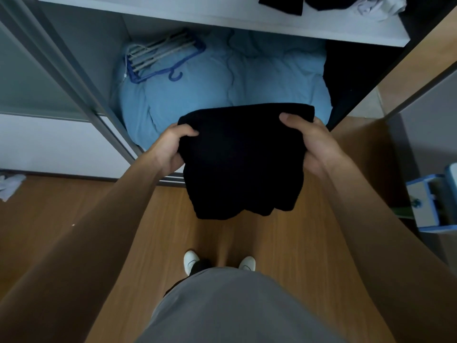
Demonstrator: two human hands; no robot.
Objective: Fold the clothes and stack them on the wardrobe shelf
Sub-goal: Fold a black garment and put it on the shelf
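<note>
A folded black garment point(243, 159) hangs in the air in front of the open wardrobe, its lower edge drooping. My left hand point(170, 149) grips its left side, thumb on top. My right hand point(314, 144) grips its right side the same way. The white wardrobe shelf point(222, 19) runs across the top of the view. On it lie dark clothes point(282, 3) and a crumpled white garment point(380, 7) at the right end.
Under the shelf a light blue duvet point(222, 78) fills the wardrobe bottom, with a bundle of hangers point(158, 55) on its left. A sliding door frame point(81, 78) stands left. White cloth point(10, 185) lies on the wooden floor; a blue-and-white box point(430, 201) sits right.
</note>
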